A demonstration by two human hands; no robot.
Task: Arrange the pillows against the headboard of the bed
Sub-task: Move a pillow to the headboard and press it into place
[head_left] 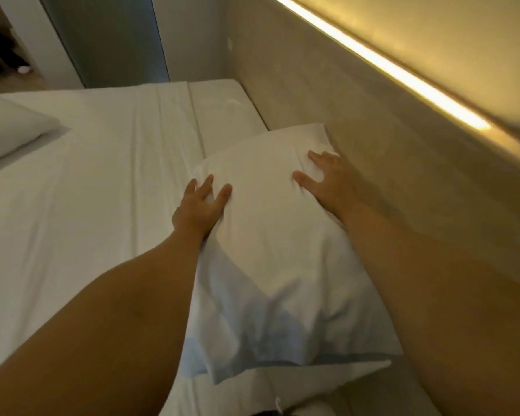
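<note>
A white pillow (270, 250) lies on the bed beside the beige headboard (357, 121), its long side running along it. My left hand (201, 205) rests flat on the pillow's left edge, fingers spread. My right hand (327, 178) presses flat on the pillow's far right part, next to the headboard. A second white pillow (9, 127) lies at the far left of the bed, away from the headboard.
The white sheet (102, 175) covers the mattress, with folds running lengthwise. A lit strip light (388, 67) runs along the top of the headboard. A grey wall panel (117, 40) stands past the bed's far end.
</note>
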